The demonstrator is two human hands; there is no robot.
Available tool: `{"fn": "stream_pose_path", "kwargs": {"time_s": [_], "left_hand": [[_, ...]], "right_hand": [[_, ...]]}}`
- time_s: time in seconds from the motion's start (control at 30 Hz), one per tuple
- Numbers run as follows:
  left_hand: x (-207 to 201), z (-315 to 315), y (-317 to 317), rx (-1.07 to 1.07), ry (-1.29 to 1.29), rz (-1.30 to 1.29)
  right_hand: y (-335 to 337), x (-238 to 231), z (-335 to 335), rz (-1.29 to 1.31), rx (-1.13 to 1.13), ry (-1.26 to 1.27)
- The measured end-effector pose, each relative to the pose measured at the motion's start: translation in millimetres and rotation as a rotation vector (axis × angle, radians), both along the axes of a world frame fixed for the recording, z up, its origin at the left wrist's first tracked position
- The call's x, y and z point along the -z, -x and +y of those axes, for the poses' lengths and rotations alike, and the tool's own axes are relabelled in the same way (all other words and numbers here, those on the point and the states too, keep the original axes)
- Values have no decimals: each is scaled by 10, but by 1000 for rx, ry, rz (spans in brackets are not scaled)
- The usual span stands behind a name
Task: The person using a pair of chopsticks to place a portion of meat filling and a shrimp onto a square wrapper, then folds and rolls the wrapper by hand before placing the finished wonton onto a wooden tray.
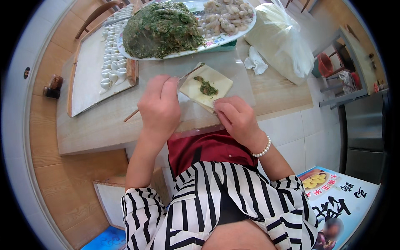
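A square stack of pale yellow dough wrappers (pixel 193 86) lies on the table in front of me, with a dab of green filling (pixel 207 88) on the top sheet. My left hand (pixel 160 104) is closed around a thin wooden chopstick (pixel 131 116); its other end reaches over the stack's far-left corner. My right hand (pixel 236 116) pinches the near-right edge of the wrappers between thumb and fingers. Beyond them, a large oval platter (pixel 183 55) carries a tall mound of green filling (pixel 162 31) and peeled raw shrimp (pixel 225 18).
At the left, a wood-rimmed tray (pixel 85 79) bears rows of folded white dumplings (pixel 110 68). A clear plastic bag (pixel 281 41) with pale contents and a crumpled white tissue (pixel 255 61) are at the right. The table's near edge (pixel 96 148) runs before me.
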State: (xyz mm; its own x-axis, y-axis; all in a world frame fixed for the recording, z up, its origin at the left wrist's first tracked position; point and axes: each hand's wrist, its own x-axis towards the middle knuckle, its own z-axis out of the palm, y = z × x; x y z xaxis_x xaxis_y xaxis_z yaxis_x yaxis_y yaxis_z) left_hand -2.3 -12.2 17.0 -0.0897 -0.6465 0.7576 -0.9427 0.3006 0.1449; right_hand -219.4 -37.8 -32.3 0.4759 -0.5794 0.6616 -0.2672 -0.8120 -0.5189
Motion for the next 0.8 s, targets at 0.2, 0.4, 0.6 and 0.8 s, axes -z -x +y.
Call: {"fn": "stream_pose_path", "kwargs": {"time_s": [0.2,0.4,0.6,0.8], "left_hand": [[171,-7,-210,1,-260,80],[295,-2,-66,101,-309,202],[32,-69,-98,177,-327,15],[-38,89,-179,177,-322,-115]], "right_hand": [[-10,-18,-4,-12,-5,10],[7,10,-9,22,-20,22],[6,16,-4,22,-16,23],[5,24,-9,21,-10,16]]}}
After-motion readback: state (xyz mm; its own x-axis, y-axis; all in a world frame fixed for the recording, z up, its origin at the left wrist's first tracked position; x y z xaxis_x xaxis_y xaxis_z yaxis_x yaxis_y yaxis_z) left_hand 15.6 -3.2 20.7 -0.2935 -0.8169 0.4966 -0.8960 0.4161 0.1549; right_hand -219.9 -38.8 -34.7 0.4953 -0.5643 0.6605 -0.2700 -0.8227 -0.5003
